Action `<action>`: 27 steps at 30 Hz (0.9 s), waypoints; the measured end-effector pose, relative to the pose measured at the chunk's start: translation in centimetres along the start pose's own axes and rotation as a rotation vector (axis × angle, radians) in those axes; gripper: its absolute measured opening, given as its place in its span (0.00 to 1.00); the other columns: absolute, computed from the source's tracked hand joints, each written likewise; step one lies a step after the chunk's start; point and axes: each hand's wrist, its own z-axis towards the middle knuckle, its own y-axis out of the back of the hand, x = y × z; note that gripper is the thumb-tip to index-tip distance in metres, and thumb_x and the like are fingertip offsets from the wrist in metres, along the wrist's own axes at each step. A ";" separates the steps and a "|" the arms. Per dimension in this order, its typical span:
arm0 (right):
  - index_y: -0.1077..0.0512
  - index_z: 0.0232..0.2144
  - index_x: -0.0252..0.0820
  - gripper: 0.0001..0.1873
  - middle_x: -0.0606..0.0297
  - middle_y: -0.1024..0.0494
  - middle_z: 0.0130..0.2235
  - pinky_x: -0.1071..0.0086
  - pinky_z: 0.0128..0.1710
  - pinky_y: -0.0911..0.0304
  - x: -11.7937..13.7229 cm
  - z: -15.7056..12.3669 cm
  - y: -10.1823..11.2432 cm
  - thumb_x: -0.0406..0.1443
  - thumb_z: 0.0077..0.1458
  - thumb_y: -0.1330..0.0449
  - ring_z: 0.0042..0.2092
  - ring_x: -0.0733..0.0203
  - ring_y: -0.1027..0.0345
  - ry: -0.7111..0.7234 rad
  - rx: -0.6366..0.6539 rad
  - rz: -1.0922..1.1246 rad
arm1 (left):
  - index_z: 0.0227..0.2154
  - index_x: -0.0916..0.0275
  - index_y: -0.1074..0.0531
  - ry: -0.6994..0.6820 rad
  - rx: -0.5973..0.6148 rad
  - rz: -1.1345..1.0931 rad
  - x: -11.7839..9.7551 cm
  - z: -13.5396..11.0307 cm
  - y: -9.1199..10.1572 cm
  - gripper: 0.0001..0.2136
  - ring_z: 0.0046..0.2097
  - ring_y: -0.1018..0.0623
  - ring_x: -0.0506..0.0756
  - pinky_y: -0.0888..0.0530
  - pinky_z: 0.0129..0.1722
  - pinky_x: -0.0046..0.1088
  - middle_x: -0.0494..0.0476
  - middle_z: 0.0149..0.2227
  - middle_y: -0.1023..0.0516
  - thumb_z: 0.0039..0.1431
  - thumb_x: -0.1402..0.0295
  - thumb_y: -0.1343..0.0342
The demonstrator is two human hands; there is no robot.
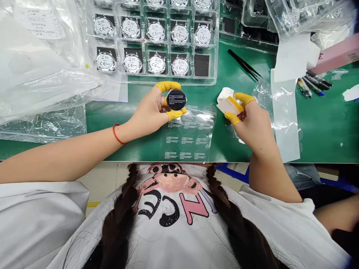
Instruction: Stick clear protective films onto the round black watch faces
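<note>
My left hand (153,110), with yellow finger cots, pinches a round black watch body (176,99) whose face carries a sticker with white print. It hovers over a clear sheet of round printed stickers (187,140) lying on the green mat. My right hand (251,119), also in yellow cots, is closed on a folded white cloth (227,102) just to the right of the watch. Beyond both hands sits a clear plastic tray (157,41) with several silver-backed watch bodies in its pockets; one pocket at its near right shows only a black pad.
Crumpled clear plastic bags (42,71) cover the left of the mat. Black tweezers (244,65), pens (314,83), a white card (294,56), a pink box (336,56) and a strip of clear film (283,116) lie right. More trays are stacked behind. The table edge runs close to my body.
</note>
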 end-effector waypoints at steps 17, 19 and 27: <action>0.30 0.44 0.47 0.15 0.64 0.23 0.43 0.67 0.32 0.26 7.8 2.4 -1.6 0.50 0.66 0.41 0.39 0.63 0.26 0.545 -0.034 0.612 | 0.53 0.56 0.36 -0.021 0.015 0.036 0.0 -0.2 -0.2 0.28 0.39 0.16 0.56 0.17 0.40 0.39 0.50 0.35 0.22 0.52 0.66 0.30; 0.29 0.43 0.47 0.13 0.62 0.22 0.43 0.62 0.38 0.24 8.4 2.2 -1.7 0.48 0.68 0.44 0.44 0.58 0.25 0.574 -0.009 0.484 | 0.53 0.56 0.35 -0.026 0.011 0.044 0.1 -0.2 -0.2 0.28 0.38 0.17 0.55 0.18 0.39 0.37 0.49 0.34 0.22 0.51 0.66 0.29; 0.28 0.47 0.47 0.16 0.58 0.20 0.45 0.59 0.45 0.26 8.7 2.6 -1.7 0.46 0.72 0.51 0.48 0.55 0.25 0.692 -0.024 0.296 | 0.52 0.56 0.35 -0.016 0.004 0.087 -0.3 -0.3 -0.3 0.28 0.40 0.17 0.55 0.18 0.39 0.35 0.51 0.39 0.21 0.51 0.63 0.29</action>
